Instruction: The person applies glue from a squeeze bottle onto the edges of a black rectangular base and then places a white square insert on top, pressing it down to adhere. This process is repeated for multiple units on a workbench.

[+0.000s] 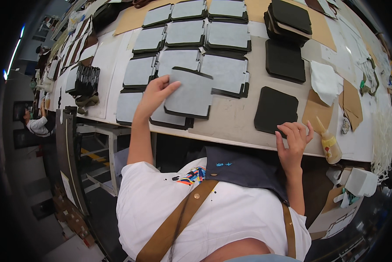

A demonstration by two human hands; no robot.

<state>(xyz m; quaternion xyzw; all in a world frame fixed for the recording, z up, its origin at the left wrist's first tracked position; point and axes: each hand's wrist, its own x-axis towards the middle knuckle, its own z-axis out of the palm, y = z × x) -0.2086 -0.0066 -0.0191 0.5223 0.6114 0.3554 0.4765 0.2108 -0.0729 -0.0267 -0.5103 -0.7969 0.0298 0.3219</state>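
Observation:
My left hand [157,94] is closed on the edge of a grey-faced panel [189,94] with black edges, thumb on top. It is tilted above rows of similar grey panels [224,72] laid out in overlapping stacks on the table. My right hand [293,142] hovers at the table's near edge, its fingers bent and apart. Its fingertips are at the near corner of a flat black panel [275,109]; whether they touch it is hard to tell.
Black panels [285,61] lie farther back, with a taller stack [288,22] behind. A yellowish glue bottle [330,147] stands right of my right hand, near a white cloth [323,82] and brown paper [317,111]. Dark stacked pieces [83,80] sit far left. Another person [38,124] works there.

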